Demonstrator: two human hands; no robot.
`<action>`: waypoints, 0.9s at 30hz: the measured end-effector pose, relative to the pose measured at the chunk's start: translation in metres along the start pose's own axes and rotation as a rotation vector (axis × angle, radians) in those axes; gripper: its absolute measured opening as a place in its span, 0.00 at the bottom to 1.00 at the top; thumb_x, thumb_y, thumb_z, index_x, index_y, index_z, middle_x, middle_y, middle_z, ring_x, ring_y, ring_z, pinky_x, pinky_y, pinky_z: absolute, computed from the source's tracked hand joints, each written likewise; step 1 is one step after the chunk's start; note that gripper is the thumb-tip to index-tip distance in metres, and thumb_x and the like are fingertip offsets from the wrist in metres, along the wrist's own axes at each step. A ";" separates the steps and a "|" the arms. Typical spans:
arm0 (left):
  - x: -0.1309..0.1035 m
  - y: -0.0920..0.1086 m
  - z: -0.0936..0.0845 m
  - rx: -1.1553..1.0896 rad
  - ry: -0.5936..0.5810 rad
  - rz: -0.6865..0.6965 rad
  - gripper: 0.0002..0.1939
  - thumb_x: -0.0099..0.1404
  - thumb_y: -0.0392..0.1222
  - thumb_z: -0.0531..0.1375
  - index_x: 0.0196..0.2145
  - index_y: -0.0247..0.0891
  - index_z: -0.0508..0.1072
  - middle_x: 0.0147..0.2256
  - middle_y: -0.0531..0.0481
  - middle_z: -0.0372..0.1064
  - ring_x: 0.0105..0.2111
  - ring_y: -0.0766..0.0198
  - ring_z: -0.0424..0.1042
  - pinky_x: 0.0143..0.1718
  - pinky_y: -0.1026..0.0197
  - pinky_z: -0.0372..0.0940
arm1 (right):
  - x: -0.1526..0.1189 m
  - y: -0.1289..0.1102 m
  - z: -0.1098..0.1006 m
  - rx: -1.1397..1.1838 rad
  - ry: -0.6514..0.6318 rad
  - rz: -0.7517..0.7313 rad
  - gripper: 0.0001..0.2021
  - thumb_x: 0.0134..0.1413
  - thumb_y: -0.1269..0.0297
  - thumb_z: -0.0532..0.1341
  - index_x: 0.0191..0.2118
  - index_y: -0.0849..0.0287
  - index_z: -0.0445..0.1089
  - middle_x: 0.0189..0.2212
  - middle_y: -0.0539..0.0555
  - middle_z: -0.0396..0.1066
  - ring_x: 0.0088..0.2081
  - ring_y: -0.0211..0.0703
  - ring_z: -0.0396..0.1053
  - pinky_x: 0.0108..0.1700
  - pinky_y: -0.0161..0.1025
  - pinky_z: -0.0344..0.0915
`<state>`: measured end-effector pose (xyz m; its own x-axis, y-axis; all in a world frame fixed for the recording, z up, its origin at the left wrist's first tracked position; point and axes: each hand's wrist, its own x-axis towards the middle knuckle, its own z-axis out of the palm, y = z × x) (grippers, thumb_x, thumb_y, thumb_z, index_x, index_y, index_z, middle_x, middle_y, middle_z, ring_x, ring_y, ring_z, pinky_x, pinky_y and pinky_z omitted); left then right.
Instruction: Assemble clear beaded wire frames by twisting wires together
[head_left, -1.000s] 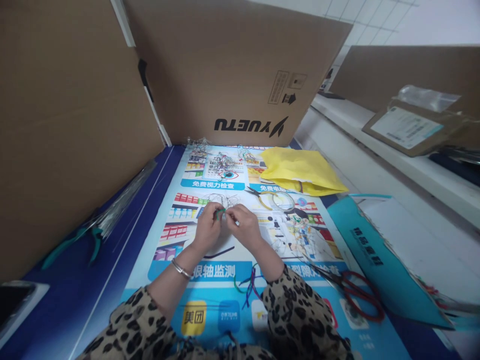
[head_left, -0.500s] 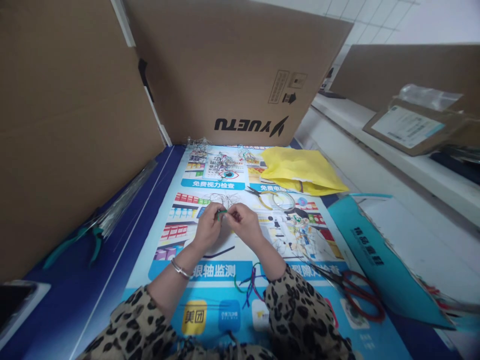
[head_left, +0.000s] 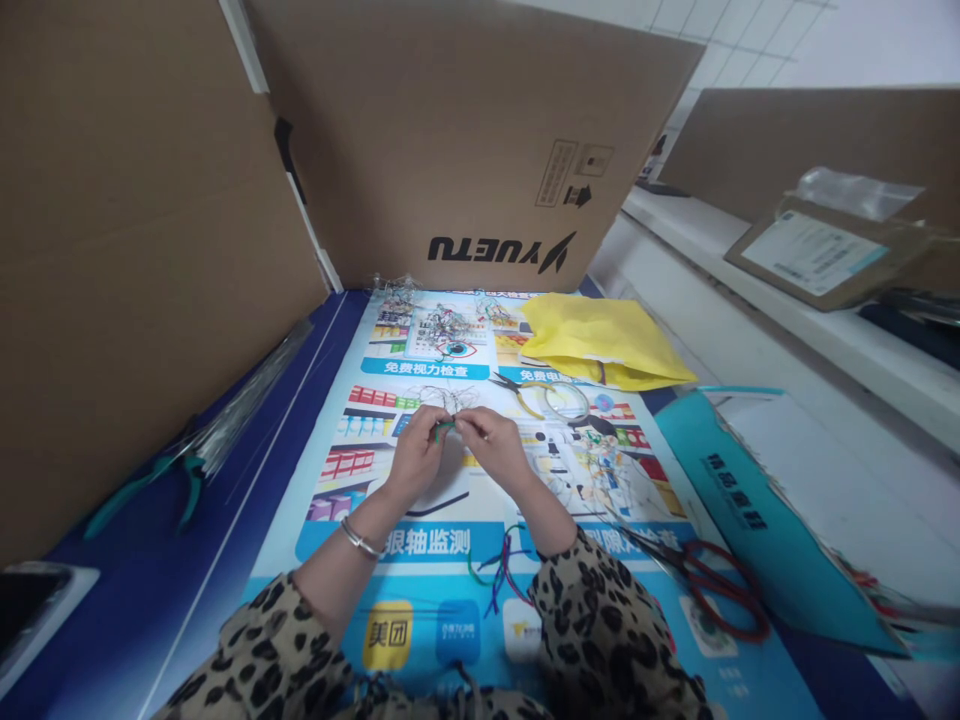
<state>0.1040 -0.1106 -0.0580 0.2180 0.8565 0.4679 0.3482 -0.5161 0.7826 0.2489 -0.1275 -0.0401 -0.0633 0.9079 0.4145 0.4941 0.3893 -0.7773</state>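
My left hand (head_left: 418,447) and my right hand (head_left: 491,445) meet above the printed sheet, fingertips pinched close together. Between them runs a thin green cord (head_left: 444,427), with a loop of fine wire (head_left: 442,398) just beyond the fingers. The left fingers close on the green cord; the right thumb and forefinger pinch at its other side. Exactly how cord and wire join is too small to make out. Loose purple, blue and green cords (head_left: 504,568) lie near my right forearm.
Red-handled scissors (head_left: 724,590) lie at right, beside a turquoise box (head_left: 739,510). Behind are yellow-handled pliers (head_left: 525,397), a tape roll (head_left: 568,402), a yellow bag (head_left: 600,335) and tangled wire pieces (head_left: 446,325). Green pliers (head_left: 187,480) and straight wires (head_left: 251,400) lie left. Cardboard (head_left: 450,130) walls the back.
My right fingers have shifted slightly at the cord, and more of the green cord shows between the hands. Everything else stays in place.
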 end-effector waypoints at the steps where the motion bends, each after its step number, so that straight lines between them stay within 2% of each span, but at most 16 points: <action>1: 0.000 0.000 0.000 -0.003 -0.001 -0.008 0.06 0.62 0.31 0.52 0.33 0.40 0.65 0.31 0.52 0.65 0.35 0.64 0.66 0.35 0.62 0.61 | 0.000 0.001 0.000 -0.021 0.004 -0.018 0.07 0.54 0.69 0.56 0.33 0.57 0.73 0.30 0.52 0.73 0.33 0.40 0.70 0.37 0.36 0.65; 8: 0.000 0.001 0.000 -0.005 -0.001 -0.074 0.06 0.60 0.30 0.53 0.33 0.40 0.65 0.31 0.53 0.66 0.34 0.64 0.67 0.35 0.62 0.62 | 0.000 0.003 0.001 -0.086 -0.013 -0.067 0.07 0.54 0.70 0.56 0.33 0.56 0.72 0.29 0.52 0.72 0.34 0.40 0.69 0.38 0.36 0.64; 14: 0.000 0.006 -0.001 0.046 -0.016 -0.059 0.07 0.59 0.30 0.53 0.32 0.40 0.66 0.29 0.53 0.67 0.32 0.65 0.67 0.35 0.63 0.62 | -0.001 0.003 0.002 -0.194 -0.008 -0.026 0.07 0.53 0.70 0.54 0.31 0.57 0.69 0.27 0.51 0.68 0.30 0.39 0.66 0.33 0.35 0.61; 19: -0.001 0.008 -0.001 0.059 -0.044 -0.070 0.06 0.60 0.31 0.53 0.33 0.40 0.68 0.27 0.54 0.67 0.30 0.65 0.68 0.33 0.63 0.63 | -0.003 0.004 0.003 -0.245 0.012 -0.003 0.06 0.50 0.72 0.54 0.31 0.57 0.67 0.27 0.51 0.67 0.29 0.40 0.64 0.33 0.35 0.60; 27: -0.003 0.002 0.003 0.058 -0.040 -0.093 0.09 0.58 0.32 0.56 0.36 0.41 0.67 0.32 0.54 0.70 0.26 0.68 0.68 0.30 0.64 0.65 | -0.002 0.002 0.004 -0.206 0.040 0.085 0.05 0.48 0.70 0.53 0.30 0.56 0.66 0.27 0.51 0.68 0.30 0.40 0.64 0.34 0.36 0.60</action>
<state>0.1070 -0.1146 -0.0589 0.2182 0.9004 0.3764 0.4207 -0.4348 0.7962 0.2467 -0.1278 -0.0437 0.0182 0.9276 0.3732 0.6629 0.2682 -0.6990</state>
